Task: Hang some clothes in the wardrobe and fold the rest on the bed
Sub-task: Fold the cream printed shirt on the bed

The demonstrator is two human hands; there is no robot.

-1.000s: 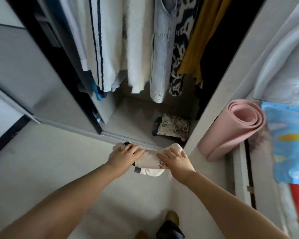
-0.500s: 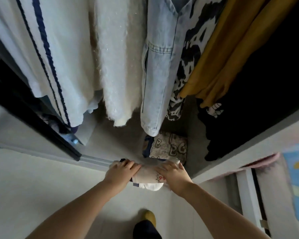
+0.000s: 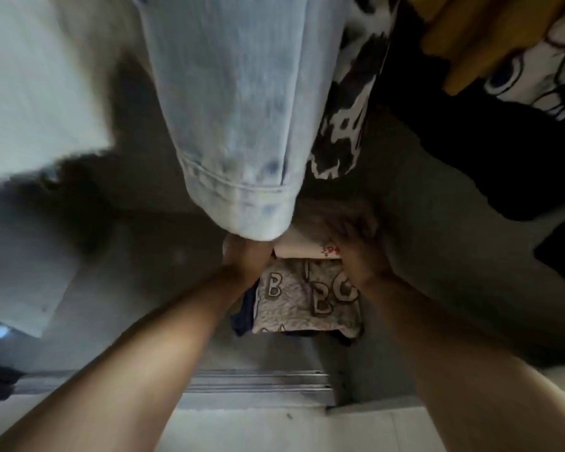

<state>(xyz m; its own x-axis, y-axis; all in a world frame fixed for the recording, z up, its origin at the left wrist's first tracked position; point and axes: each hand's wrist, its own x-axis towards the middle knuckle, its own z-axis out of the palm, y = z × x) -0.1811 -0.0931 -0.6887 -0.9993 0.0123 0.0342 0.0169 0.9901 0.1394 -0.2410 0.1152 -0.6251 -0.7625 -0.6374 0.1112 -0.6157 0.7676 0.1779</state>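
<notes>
Both my arms reach into the wardrobe, low over its floor. A folded white garment (image 3: 302, 247) with a small red print is held between my left hand (image 3: 245, 256) and my right hand (image 3: 356, 249). The hem of a hanging light denim piece (image 3: 242, 132) partly hides my left hand. My right hand is blurred and lies over the garment's right end. Just in front of the white garment lies a folded grey garment with letter prints (image 3: 307, 301) on the wardrobe floor (image 3: 144, 288).
Hanging clothes fill the top: a white piece (image 3: 36, 86) at the left, a black-and-white patterned one (image 3: 349, 119), a mustard one (image 3: 483, 37) and a black printed one (image 3: 490, 151) at the right. The sliding-door rail (image 3: 258, 381) runs across below my arms.
I have leaned into the wardrobe. Both hands carried the folded white garment forward past the rail and beyond the grey lettered garment. The hanging clothes now loom close overhead.
</notes>
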